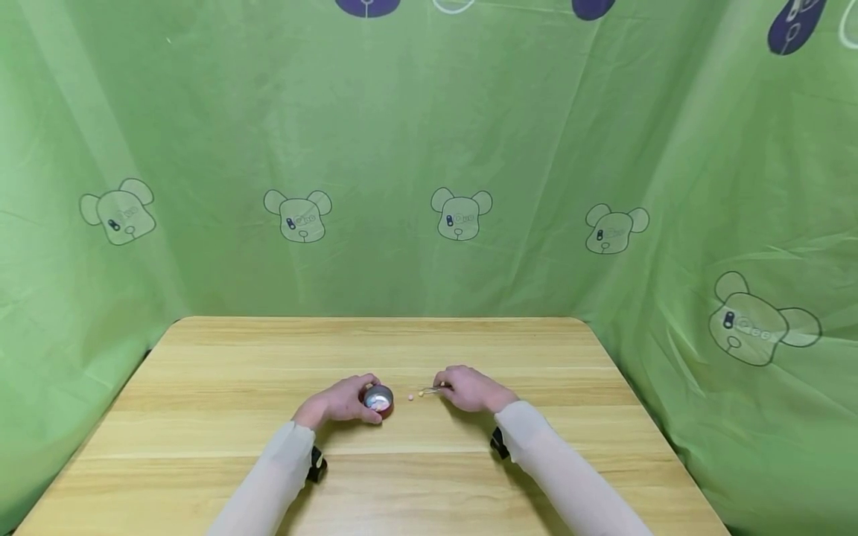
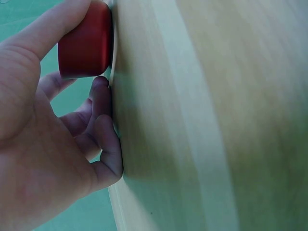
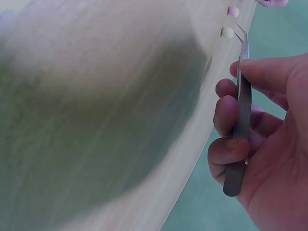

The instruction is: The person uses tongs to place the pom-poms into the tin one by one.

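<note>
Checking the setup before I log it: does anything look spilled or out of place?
Only two small beads lie loose on the table, between the red cup and the tweezers. Nothing looks damaged.

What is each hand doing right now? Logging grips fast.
Left hand: grips the small red dish.
Right hand: pinches the tweezers, tips near two small beads.
</note>
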`<state>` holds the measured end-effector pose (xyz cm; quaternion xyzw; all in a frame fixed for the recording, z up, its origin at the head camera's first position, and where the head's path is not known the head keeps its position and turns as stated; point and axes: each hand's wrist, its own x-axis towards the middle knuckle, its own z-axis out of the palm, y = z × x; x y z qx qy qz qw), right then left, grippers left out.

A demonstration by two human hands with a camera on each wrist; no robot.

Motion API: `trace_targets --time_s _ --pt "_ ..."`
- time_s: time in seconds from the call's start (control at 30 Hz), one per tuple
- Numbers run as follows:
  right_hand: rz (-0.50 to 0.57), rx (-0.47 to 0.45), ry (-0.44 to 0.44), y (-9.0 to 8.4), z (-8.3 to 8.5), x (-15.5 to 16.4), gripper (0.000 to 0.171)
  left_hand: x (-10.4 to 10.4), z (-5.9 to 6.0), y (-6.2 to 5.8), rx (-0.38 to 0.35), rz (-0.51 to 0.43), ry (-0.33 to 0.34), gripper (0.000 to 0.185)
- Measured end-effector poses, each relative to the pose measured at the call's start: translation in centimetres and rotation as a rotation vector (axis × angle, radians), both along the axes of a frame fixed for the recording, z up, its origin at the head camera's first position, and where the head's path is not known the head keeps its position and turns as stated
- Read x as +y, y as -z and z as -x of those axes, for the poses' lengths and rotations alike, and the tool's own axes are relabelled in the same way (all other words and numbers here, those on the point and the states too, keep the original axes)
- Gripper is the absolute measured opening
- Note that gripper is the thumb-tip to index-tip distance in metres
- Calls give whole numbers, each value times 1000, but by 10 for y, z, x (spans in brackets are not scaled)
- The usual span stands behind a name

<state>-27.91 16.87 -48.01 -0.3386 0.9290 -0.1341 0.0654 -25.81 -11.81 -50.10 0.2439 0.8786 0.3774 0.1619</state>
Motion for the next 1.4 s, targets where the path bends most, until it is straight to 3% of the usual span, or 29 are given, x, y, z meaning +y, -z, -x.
trace_targets --time_s 1.4 --pt "-24 12 -10 7 2 2 11 0 0 -1 7 -9 9 48"
